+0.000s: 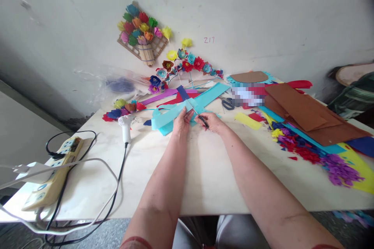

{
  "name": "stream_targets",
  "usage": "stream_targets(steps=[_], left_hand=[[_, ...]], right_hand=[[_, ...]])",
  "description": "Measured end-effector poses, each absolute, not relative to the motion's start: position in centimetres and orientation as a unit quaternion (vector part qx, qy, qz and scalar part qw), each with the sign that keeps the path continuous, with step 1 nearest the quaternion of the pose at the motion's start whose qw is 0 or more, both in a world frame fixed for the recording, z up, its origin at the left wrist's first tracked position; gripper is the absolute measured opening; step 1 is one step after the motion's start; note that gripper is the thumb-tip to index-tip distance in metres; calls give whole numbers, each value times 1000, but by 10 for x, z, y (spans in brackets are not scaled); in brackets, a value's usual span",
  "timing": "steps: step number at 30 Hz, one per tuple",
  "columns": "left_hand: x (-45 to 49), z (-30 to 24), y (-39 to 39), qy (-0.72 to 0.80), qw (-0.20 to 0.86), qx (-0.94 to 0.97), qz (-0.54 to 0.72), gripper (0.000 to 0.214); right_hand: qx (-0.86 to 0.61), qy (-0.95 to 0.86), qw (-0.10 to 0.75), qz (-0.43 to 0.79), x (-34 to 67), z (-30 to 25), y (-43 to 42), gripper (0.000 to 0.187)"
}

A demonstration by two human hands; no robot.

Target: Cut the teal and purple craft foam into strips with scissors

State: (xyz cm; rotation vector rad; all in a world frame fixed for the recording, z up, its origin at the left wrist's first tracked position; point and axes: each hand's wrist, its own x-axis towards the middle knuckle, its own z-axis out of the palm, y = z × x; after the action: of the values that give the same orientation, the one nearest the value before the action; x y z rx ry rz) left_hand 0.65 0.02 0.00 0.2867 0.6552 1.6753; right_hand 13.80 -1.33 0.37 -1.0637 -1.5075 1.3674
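My left hand (181,121) is closed on a light blue strip of paper-like sheet (166,120), thumb on top, near the middle of the table. My right hand (210,123) grips a pair of scissors (203,121) by the dark handle. Their thin metal blades point up and left, across the blue strip just beyond my left fingertips. Another long light blue strip (214,95) runs to the upper right behind my hands. A dark blue piece (183,93) lies beyond the blades, with red sheet (172,99) under it.
A white glue gun (125,128) stands on the left, its black cord leading near a power strip (54,175). Dark-handled scissors (228,104) lie right of my hands. Brown sheets (306,109) and colourful scraps (304,148) cover the right side. Handmade flowers (187,64) line the wall.
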Motion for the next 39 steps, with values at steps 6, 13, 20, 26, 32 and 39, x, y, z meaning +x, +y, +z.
stream_targets(steps=[6, 13, 20, 26, 32, 39], left_hand=[[8, 0, -1, 290, 618, 134, 718, 8], [10, -1, -1, 304, 625, 144, 704, 10], [12, -2, -2, 303, 622, 148, 706, 8], [13, -2, -2, 303, 620, 146, 709, 5], [13, -3, 0, 300, 617, 143, 713, 8], [13, -4, 0, 295, 618, 137, 716, 10]], right_hand=[[-434, -629, 369, 528, 144, 9, -19, 33], [-428, -617, 375, 544, 144, 17, -25, 38], [-428, -606, 387, 547, 143, 20, -27, 40], [-430, -606, 390, 544, 142, 17, -25, 39], [-431, -613, 391, 534, 141, 11, -21, 37], [-419, -613, 409, 531, 139, 11, -20, 37]])
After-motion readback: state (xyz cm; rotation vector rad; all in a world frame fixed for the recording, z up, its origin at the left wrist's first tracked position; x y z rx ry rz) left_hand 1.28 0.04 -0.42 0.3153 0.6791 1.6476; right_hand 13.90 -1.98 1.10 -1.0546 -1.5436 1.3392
